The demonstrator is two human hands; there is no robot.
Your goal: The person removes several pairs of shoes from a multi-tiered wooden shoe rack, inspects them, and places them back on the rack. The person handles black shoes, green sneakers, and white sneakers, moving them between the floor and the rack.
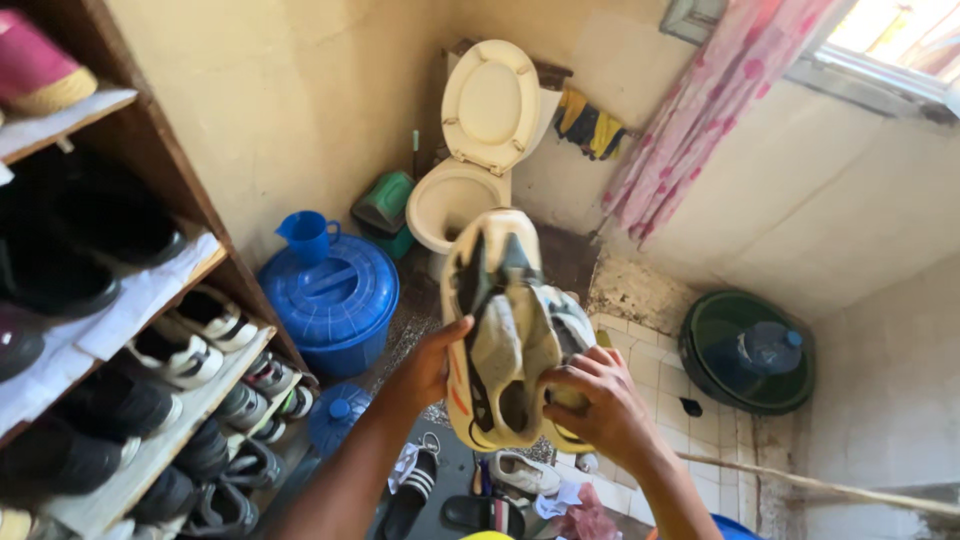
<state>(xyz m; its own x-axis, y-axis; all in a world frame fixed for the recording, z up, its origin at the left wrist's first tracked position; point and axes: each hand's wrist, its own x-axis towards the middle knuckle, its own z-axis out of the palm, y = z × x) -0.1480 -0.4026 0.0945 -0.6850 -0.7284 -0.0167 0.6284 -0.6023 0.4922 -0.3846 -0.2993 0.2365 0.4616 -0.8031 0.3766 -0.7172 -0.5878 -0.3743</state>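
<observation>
- The room is a small bathroom with pale yellow walls; a white toilet (470, 165) with its lid raised stands at the far wall.
- The floor (640, 345) is partly tiled in white squares, and the far part near the toilet is darker and stained.
- At the left edge a wooden shoe shelf (150, 450) carries several rows of shoes, mostly black and white sneakers.
- Near the foot of the shelf stands a blue bucket (330, 305) with a closed lid, and a blue jug (308, 236) sits on the far edge of that lid.
- On the floor at the right, near the wall, there is a dark green basin (745, 355) with a plastic bottle inside it.
- A pink curtain (710, 100) hangs at the window in the top right corner.
- On the floor at the near edge of the view lie sandals and a white shoe (520, 470).
- The cream sneaker (505, 330) is held in the air, above the floor and in front of the toilet, with its opening toward the camera.
- The left hand (425, 370) has its grip closed on the left side of the sneaker, thumb across the edge.
- The right hand (595, 400) has its grip clamped on the right side, near the heel, fingers curled over the rim.
</observation>
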